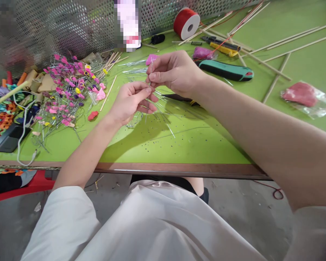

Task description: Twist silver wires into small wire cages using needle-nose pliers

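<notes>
Above the green tabletop, both my hands pinch one thin silvery wire stem with a small pink piece at its top. My right hand holds it just below the pink piece, thumb against fingertips. Lower down, my left hand closes thumb and forefinger on the stem, its other fingers loosely curled. Loose silvery wires lie beneath my hands. Dark-tipped pliers rest behind my right wrist, partly hidden. To the left spreads a tangled heap of wire stems with pink, purple and yellow tips.
Behind my right forearm lie a green-handled tool, a yellow cutter knife and a red ribbon spool. Thin wooden sticks cross at the right, near a bagged red lump. A power bank with white cable sits left.
</notes>
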Available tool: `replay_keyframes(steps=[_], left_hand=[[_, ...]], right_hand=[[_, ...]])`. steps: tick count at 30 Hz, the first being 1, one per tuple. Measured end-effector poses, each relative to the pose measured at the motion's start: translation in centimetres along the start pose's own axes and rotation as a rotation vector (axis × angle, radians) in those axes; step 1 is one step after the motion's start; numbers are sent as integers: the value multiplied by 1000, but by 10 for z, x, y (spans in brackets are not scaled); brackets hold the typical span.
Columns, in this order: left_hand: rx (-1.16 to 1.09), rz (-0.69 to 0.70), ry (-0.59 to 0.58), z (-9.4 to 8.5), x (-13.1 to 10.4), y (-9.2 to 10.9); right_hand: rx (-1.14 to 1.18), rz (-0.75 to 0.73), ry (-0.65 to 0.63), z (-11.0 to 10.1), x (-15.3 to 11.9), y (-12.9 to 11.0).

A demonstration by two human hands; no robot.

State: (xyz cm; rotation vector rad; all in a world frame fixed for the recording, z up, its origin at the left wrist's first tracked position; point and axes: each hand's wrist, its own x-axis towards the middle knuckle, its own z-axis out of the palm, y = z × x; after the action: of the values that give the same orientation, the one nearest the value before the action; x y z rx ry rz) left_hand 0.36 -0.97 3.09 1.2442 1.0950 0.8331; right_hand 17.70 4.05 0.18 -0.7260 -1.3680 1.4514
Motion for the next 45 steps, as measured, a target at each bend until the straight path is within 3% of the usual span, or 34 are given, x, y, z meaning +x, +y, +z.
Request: replay_keyframes(steps=[8, 15, 20, 26, 33, 36, 40, 45], left_hand=[[-18, -78, -2, -6, 4, 0], [-82, -54, -64, -5, 1, -2], [-135, -58, -114, -2, -3, 0], [-159, -58, -127, 0, -6, 2], [-109, -28, -75, 1, -7, -1], [-103, -6, -64, 1, -6, -2], [-81, 30, -5, 1, -4, -5], [16, 48, 69, 4, -5, -5]], right_hand=[[-137, -31, 100, 9, -2, -3], [33, -6, -38, -1, 0, -3], [116, 88, 7, 1, -2, -9], [166, 61, 15, 5, -5, -10], [67, 77, 32, 1, -4, -13], [39, 29, -4, -3, -2, -13], [-46, -44, 38, -4, 2, -12], [-59, 5, 68, -1, 2, -15]])
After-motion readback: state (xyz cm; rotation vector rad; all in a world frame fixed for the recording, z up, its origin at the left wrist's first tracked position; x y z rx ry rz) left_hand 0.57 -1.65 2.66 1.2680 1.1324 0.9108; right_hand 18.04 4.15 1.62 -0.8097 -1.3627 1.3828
